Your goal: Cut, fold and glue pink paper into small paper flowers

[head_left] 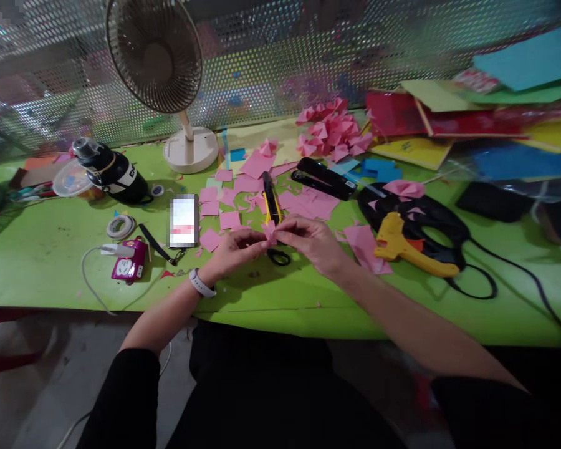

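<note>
Both my hands meet over the green table (47,249), pinching one small pink paper piece (269,232) between their fingertips. My left hand (236,251), with a white watch on its wrist, grips the piece from the left. From the right, my right hand (308,240) holds it with closed fingers. Black scissors (279,256) lie just under the hands. A yellow utility knife (271,202) rests right behind them among several pink paper squares (229,219).
A fan (156,56) stands at the back, a black bottle (112,171) and tape rolls (120,226) at left. A phone (184,221), a black stapler (325,178), a yellow glue gun (404,249) with cable, folded pink paper shapes (331,131) and coloured sheets (495,118) surround me.
</note>
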The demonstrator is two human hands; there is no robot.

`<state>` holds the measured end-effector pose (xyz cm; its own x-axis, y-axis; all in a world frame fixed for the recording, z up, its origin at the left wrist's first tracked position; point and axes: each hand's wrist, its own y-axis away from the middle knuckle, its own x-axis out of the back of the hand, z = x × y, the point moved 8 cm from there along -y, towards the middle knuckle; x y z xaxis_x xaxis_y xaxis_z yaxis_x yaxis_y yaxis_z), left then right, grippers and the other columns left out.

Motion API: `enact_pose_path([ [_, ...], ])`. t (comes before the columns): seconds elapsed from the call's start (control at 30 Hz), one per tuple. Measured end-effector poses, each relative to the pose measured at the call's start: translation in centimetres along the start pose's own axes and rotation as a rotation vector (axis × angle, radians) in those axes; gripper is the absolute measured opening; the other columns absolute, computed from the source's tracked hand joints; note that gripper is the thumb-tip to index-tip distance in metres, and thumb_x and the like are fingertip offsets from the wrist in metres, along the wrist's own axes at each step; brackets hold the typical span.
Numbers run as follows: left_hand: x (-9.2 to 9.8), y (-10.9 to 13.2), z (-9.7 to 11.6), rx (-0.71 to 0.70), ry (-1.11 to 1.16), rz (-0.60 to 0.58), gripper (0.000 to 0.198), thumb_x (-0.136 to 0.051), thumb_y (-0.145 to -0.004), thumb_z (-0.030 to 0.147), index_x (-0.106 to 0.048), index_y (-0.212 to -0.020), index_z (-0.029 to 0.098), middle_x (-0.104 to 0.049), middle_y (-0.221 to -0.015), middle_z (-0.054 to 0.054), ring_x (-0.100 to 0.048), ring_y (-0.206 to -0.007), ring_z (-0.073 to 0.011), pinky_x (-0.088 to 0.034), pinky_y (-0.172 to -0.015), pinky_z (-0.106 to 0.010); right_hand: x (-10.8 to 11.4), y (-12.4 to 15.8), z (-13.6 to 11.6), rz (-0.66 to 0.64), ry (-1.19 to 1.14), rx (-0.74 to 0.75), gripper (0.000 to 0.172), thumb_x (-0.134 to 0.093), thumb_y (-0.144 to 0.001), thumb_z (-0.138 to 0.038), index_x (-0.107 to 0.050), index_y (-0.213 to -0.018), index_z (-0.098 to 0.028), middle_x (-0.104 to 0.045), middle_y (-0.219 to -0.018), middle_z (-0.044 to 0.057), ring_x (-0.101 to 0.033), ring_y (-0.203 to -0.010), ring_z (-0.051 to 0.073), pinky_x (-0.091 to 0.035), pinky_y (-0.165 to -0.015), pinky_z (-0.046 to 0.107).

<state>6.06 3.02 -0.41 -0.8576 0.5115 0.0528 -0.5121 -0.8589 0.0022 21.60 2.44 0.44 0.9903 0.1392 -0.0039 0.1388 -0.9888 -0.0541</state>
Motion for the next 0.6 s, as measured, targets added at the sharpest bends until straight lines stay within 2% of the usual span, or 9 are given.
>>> enact_pose_path([
  [0.07, 0.1, 0.0, -0.8, 0.067, 0.111, 0.002, 0.037, -0.080, -0.079, 0.050, -0.077, -0.094, 0.016, -0.073, -0.080, -0.007, -0.066, -0.065, -0.0121, -0.054, -0.063, -0.025, -0.4, 0.3, -0.5, -0.007, 0.034, 0.063, 0.014, -0.080, -0.079, -0.039, -0.075, -0.081, -0.026, -0.066, -0.084, 0.001, -0.062, -0.083, 0.017, -0.052, -0.077, 0.034],
  [0.17, 0.3, -0.1, -1.3, 0.103, 0.154, 0.020, 0.038, -0.083, -0.076, 0.050, -0.078, -0.091, 0.015, -0.074, -0.079, -0.007, -0.067, -0.065, -0.0117, -0.057, -0.064, -0.026, -0.5, 0.5, -0.2, -0.019, 0.057, 0.068, 0.016, -0.079, -0.080, -0.041, -0.074, -0.082, -0.026, -0.065, -0.085, 0.001, -0.061, -0.085, 0.017, -0.051, -0.078, 0.034],
  [0.4, 0.2, -0.1, -0.9, -0.001, 0.118, 0.061, 0.034, -0.080, -0.079, 0.049, -0.078, -0.089, 0.016, -0.074, -0.078, -0.007, -0.067, -0.064, -0.0108, -0.059, -0.064, -0.025, 0.5, 0.3, 1.4, 0.061, -0.033, -0.088, 0.035, -0.080, -0.079, -0.048, -0.067, -0.100, -0.024, -0.065, -0.087, 0.000, -0.060, -0.076, 0.014, -0.051, -0.067, 0.028],
  [0.5, -0.3, 0.1, -0.6, -0.019, 0.079, 0.023, 0.031, -0.079, -0.081, 0.047, -0.078, -0.090, 0.017, -0.075, -0.077, -0.006, -0.068, -0.065, -0.0102, -0.059, -0.065, -0.023, 0.0, 0.2, 1.2, 0.013, -0.019, -0.075, 0.033, -0.080, -0.079, -0.049, -0.069, -0.095, -0.022, -0.068, -0.088, 0.002, -0.062, -0.075, 0.014, -0.052, -0.066, 0.028],
  [0.6, -0.6, 0.2, -0.5, 0.006, 0.049, -0.020, 0.033, -0.079, -0.081, 0.046, -0.078, -0.096, 0.016, -0.077, -0.087, -0.008, -0.070, -0.070, -0.0114, -0.060, -0.067, -0.023, -0.4, 0.2, 0.7, -0.038, 0.022, -0.032, 0.030, -0.079, -0.080, -0.050, -0.071, -0.085, -0.021, -0.070, -0.080, 0.002, -0.064, -0.073, 0.016, -0.053, -0.066, 0.030],
])
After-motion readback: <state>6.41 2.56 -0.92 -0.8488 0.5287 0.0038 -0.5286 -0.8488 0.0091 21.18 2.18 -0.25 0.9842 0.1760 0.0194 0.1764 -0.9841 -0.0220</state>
